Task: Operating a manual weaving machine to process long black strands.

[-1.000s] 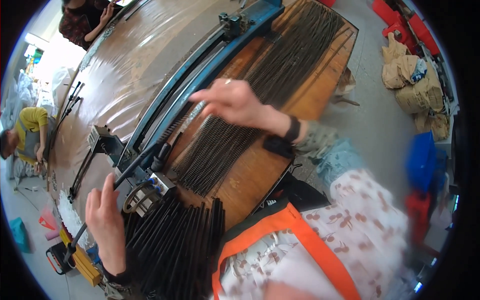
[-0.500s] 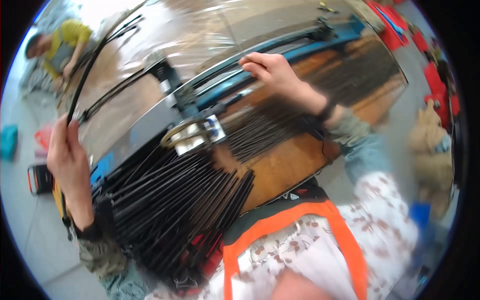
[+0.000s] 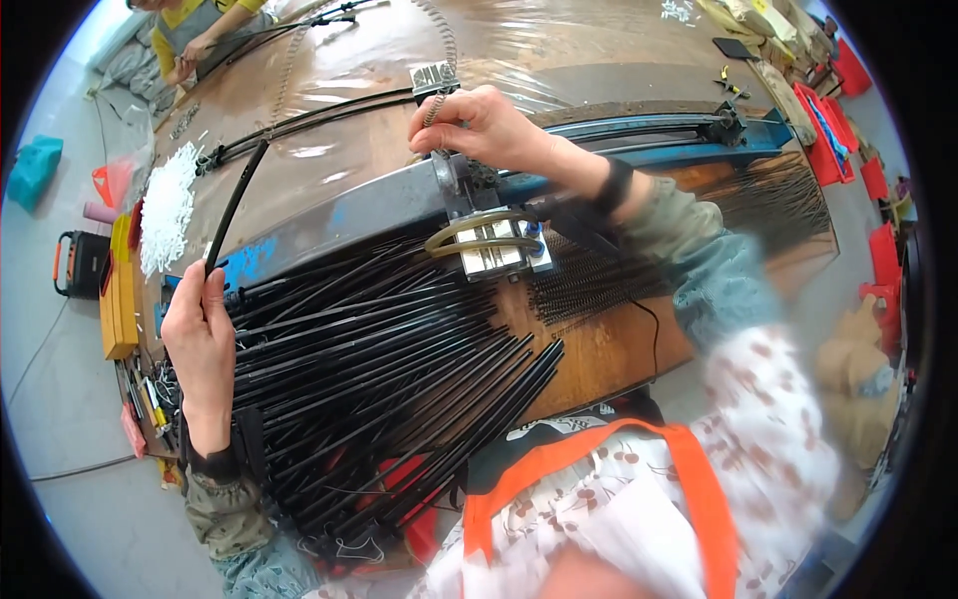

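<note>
My left hand (image 3: 200,334) is closed around the lower end of a thin black tube (image 3: 238,198), which slants up and to the right. Pinched between the thumb and fingers of my right hand (image 3: 489,130) is a long, thin coil spring (image 3: 448,40); it loops up over the far table. Just below the right hand stands a clamping fixture (image 3: 494,255) with metal blocks and a tan hose loop. A large pile of black tubes (image 3: 349,349) spreads between my arms. Many loose springs (image 3: 589,280) lie right of the fixture.
A blue rail (image 3: 639,130) runs right from the fixture. White small pieces (image 3: 168,210) are heaped at left, by a yellow box (image 3: 120,311). A co-worker's yellow sleeve (image 3: 232,18) shows at far left. Red crates (image 3: 826,135) stand at right.
My view has shifted, so the fixture and table sit differently. The black tube in my left hand has swung to a shorter slant, and the spring in my right hand now shows plainly.
</note>
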`<state>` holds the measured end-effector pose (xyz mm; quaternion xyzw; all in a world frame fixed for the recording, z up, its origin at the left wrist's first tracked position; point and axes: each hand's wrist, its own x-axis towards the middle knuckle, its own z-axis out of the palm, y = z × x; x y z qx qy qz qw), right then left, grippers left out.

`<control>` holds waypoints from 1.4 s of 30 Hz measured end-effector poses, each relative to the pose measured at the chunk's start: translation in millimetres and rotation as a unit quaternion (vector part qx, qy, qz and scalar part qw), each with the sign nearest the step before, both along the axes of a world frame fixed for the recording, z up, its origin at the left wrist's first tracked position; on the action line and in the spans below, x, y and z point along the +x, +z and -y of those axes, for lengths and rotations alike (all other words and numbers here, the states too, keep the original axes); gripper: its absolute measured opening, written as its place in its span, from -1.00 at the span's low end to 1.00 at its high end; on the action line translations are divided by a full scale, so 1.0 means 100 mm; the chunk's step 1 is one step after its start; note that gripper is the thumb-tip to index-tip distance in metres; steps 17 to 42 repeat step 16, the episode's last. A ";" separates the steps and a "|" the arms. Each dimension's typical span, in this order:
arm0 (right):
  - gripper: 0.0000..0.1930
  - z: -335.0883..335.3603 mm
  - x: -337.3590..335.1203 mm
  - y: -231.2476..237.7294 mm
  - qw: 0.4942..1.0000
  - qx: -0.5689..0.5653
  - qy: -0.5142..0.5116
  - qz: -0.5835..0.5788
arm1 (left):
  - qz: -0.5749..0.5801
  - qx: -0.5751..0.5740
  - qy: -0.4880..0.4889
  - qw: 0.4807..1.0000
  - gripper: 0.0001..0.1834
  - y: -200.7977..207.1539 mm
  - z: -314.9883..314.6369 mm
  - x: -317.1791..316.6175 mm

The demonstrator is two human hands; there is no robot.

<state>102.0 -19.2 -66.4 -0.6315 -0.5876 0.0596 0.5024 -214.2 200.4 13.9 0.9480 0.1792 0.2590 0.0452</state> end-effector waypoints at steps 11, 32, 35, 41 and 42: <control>-0.80 -0.14 0.04 -0.03 0.998 -0.056 -0.022 -0.003 | 0.003 0.008 -0.020 1.000 -0.77 -0.01 -0.08 0.26; -0.83 0.10 0.06 0.03 1.000 -0.014 -0.002 -0.002 | -0.008 0.002 -0.024 1.000 -0.77 -0.02 -0.05 0.32; -0.83 0.10 0.06 0.03 1.000 -0.014 -0.002 -0.002 | -0.008 0.002 -0.024 1.000 -0.77 -0.02 -0.05 0.32; -0.83 0.10 0.06 0.03 1.000 -0.014 -0.002 -0.002 | -0.008 0.002 -0.024 1.000 -0.77 -0.02 -0.05 0.32; -0.83 0.10 0.06 0.03 1.000 -0.014 -0.002 -0.002 | -0.008 0.002 -0.024 1.000 -0.77 -0.02 -0.05 0.32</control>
